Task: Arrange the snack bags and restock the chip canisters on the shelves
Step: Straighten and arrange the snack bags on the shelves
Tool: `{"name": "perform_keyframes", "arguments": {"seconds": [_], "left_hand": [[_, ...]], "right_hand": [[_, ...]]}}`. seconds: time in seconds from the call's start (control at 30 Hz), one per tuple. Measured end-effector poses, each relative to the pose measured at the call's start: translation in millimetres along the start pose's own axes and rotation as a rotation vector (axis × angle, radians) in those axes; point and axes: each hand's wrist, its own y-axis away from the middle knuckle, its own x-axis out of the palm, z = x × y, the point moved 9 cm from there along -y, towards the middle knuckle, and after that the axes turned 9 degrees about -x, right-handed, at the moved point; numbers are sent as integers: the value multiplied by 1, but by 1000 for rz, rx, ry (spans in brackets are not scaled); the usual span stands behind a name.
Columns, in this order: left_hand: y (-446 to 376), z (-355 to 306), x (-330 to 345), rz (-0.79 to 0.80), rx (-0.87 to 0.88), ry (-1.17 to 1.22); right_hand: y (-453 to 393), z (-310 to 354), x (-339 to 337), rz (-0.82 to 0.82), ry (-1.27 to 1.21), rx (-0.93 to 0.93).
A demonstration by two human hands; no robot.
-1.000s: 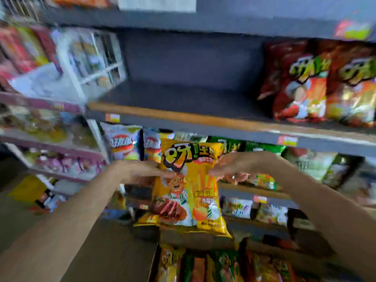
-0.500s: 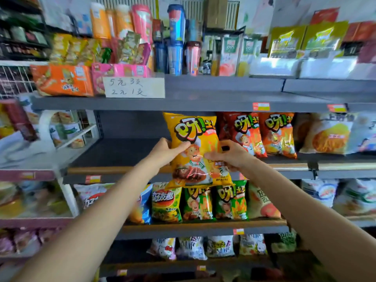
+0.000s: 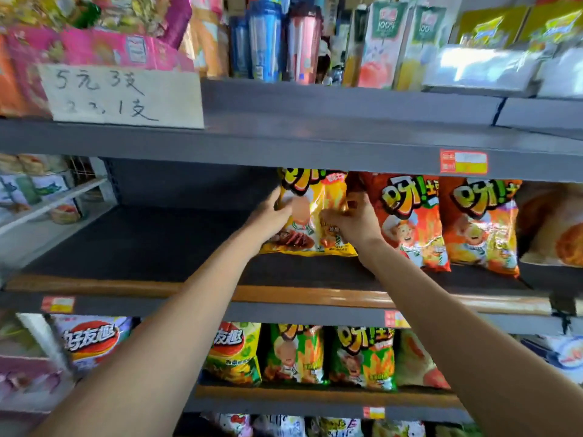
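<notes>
view: head, only one
yellow snack bag [image 3: 310, 216]: standing upright on the middle shelf [image 3: 142, 244], just left of centre frame, bottom edge touching the dark mat, top reaching the shelf above
neighbours: red-orange bags [image 3: 410, 222] touching it at 3 o'clock; shelf bare at 9 o'clock
left hand [image 3: 271, 217]: gripping the bag's left edge, thumb on the front, fingers going behind
right hand [image 3: 353, 220]: fingers curling, pinching the bag's right side, overlapping the nearest red-orange bag
bag vs hands: sitting between both hands, hands at its 9 and 3 o'clock, mid height
handling guess: light, air-puffed, crinkly slick film, chips inside fragile; holding by side seams looking best, not squeezing the belly
canisters: none clearly showing among what's being handled
</notes>
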Motion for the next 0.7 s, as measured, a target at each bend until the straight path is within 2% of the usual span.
{"name": "perform_keyframes", "arguments": {"seconds": [0.23,0.33,0.47,0.57,0.63,0.7], "left_hand": [[-53,17,44,75,8,128],[-70,14,58,123,28,190],[-82,15,67,137,22,104],[-68,7,57,14,107,-116],[-43,2,36,-169,175,-223],[1,-2,8,-382,338,-199]], "right_hand": [[-25,-35,27,25,110,-65],[-32,-38,44,100,201,-109],[-38,-38,57,173,263,-48],[-29,-25,48,164,258,-99],[-15,-11,34,129,247,-171],[7,5,17,62,246,-289]]}}
